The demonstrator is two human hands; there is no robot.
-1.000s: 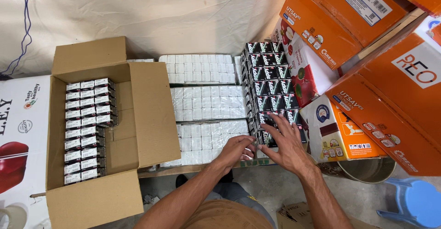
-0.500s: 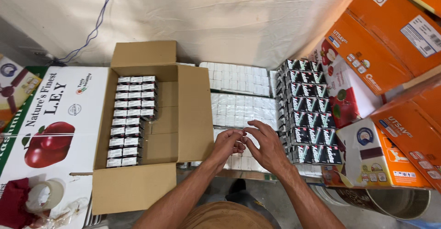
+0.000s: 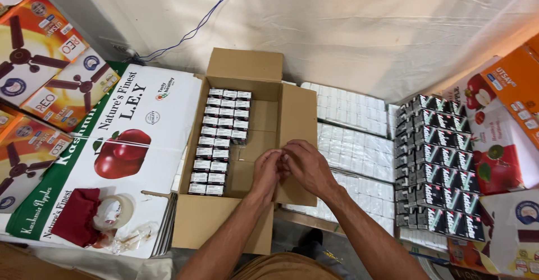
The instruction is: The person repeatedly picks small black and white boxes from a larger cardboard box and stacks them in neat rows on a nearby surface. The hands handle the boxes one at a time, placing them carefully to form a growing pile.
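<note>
Lower centre of frame: left hand [image 3: 265, 170] and right hand [image 3: 305, 166] meet fingertip to fingertip, both curled closed around something small; what they pinch cannot be told. They hover over the open brown corrugated cardboard box [image 3: 293, 105], at its bare right-hand part, the left hand nearer the packed side. Just left of the hands, rows of small black-and-white cartons [image 3: 219, 140] fill the box's left portion, their column running near to far. Right of frame: stacked dark glossy small boxes [image 3: 435, 162], and flat white packs [image 3: 359, 145] between. Far: pale draped cloth [image 3: 348, 27].
</note>
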